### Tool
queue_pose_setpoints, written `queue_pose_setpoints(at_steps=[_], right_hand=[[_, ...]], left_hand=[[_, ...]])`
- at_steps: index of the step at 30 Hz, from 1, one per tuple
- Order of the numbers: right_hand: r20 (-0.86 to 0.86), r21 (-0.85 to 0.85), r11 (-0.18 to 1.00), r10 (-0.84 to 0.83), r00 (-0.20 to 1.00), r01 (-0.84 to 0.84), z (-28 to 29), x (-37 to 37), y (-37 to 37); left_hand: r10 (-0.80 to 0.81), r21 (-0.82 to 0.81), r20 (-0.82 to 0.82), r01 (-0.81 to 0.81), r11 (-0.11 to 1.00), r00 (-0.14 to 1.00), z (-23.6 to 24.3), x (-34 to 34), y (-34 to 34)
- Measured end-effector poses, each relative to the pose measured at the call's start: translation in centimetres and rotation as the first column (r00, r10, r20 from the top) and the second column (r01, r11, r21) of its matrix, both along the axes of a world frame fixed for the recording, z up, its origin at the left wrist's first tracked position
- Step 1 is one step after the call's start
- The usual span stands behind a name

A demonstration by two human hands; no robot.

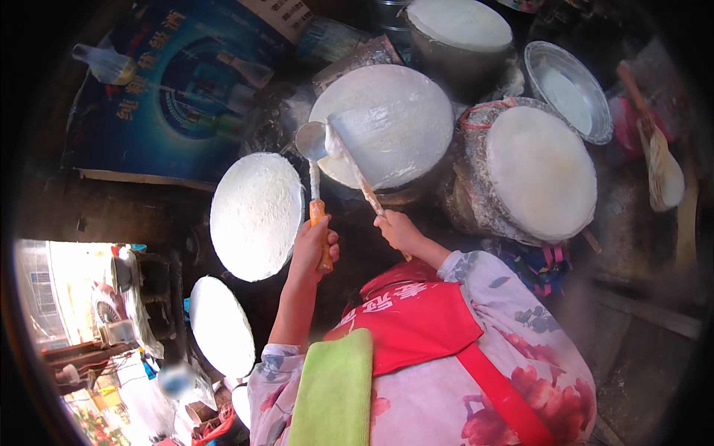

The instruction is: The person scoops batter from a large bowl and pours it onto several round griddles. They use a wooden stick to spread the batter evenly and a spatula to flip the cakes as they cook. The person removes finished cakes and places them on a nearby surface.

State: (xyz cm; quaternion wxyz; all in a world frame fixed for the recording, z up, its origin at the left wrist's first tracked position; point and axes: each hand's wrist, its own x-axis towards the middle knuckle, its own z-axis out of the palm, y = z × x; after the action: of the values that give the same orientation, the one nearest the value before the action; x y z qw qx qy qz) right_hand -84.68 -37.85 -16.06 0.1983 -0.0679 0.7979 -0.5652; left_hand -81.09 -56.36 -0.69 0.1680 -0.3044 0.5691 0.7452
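My left hand grips the orange handle of a metal ladle, whose round head is over the left edge of a large round griddle coated in white batter. My right hand holds a long, batter-smeared wooden spreader that reaches onto the same griddle. The tools' upper ends are close together, with white batter around the spreader's tip; whether they touch is unclear. A white-coated round surface stands just left of my hands, and another round top with a pale sheet is at the right.
More white-topped rounds stand at the back and lower left. A metal basin is at back right, beside wooden utensils. A blue printed board lies at upper left; a bright cluttered opening is at lower left.
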Motion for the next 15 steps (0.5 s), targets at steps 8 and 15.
queue_pose_setpoints(at_steps=[8, 15], right_hand=[[-0.314, -0.111, 0.99, 0.043, 0.949, -0.082, 5.9, 0.8, -1.7], [-0.519, 0.193, 0.959, -0.079, 0.851, 0.207, 6.9, -3.5, 3.7]], left_hand=[[0.232, 0.318, -0.113, -0.186, 0.93, 0.966, 0.5, 4.2, -2.9], [0.241, 0.584, -0.184, -0.092, 0.807, 0.953, 0.6, 3.0, -4.6]])
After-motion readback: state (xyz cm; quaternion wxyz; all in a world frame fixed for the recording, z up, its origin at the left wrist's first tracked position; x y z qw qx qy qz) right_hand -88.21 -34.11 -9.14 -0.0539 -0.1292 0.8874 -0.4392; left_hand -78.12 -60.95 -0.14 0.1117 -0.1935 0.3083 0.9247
